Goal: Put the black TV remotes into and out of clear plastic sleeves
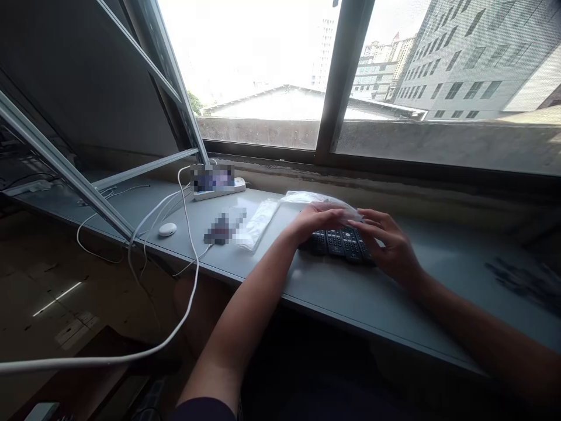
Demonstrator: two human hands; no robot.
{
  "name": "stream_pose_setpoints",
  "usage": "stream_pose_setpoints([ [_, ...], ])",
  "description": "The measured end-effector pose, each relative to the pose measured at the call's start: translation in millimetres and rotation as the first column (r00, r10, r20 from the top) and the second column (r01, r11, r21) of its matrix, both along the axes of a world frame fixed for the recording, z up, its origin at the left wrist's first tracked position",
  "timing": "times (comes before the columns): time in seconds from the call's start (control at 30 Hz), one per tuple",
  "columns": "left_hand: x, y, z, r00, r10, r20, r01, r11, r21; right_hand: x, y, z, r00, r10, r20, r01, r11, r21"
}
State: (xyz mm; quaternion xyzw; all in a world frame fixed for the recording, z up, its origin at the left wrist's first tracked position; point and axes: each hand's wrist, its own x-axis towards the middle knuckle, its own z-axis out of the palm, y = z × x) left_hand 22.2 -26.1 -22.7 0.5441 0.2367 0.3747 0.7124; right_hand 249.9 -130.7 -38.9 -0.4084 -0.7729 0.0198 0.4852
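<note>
Several black remote controls (pixel 339 242) lie side by side on the grey ledge (pixel 350 292) under the window. My left hand (pixel 313 221) rests over their far left end, fingers bent and touching a clear plastic bag (pixel 318 200) that lies just behind them. My right hand (pixel 390 242) sits at their right side, fingers curled toward the bag's edge and the remotes' tops. Whether either hand really grips the bag is hard to see.
More clear plastic bags (pixel 256 225) lie left of the remotes. A white power strip (pixel 217 184), white cables (pixel 188 234) and a small white round device (pixel 167 229) sit further left. Metal frame bars (pixel 65 169) slant across the left. Dark items (pixel 521 280) lie at the far right.
</note>
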Motion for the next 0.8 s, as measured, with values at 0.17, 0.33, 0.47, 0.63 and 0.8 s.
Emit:
stream_pose_setpoints([
  [0.17, 2, 6, -4.2, 0.986, 0.163, 0.037, -0.163, 0.986, -0.023, -3, -1, 1.4, 0.995, -0.094, 0.043, 0.092, 0.995, 0.043],
  [0.33, 4, 12, -7.8, 0.983, 0.183, 0.007, -0.183, 0.982, -0.05, -5, -5, 0.9, 0.995, -0.065, 0.082, 0.064, 0.998, 0.01],
  [0.47, 3, 9, -6.0, 0.995, 0.097, -0.021, -0.098, 0.993, -0.065, -5, -4, -0.6, 0.994, -0.026, 0.102, 0.026, 1.0, -0.006],
  [0.63, 4, 8, -4.8, 0.998, 0.052, -0.045, -0.054, 0.996, -0.066, -4, -3, -1.3, 0.993, -0.031, 0.11, 0.029, 0.999, 0.013],
  [0.8, 2, 13, -5.8, 0.987, 0.161, -0.007, -0.161, 0.984, -0.076, -4, -3, 1.9, 0.994, -0.043, 0.096, 0.038, 0.998, 0.055],
])
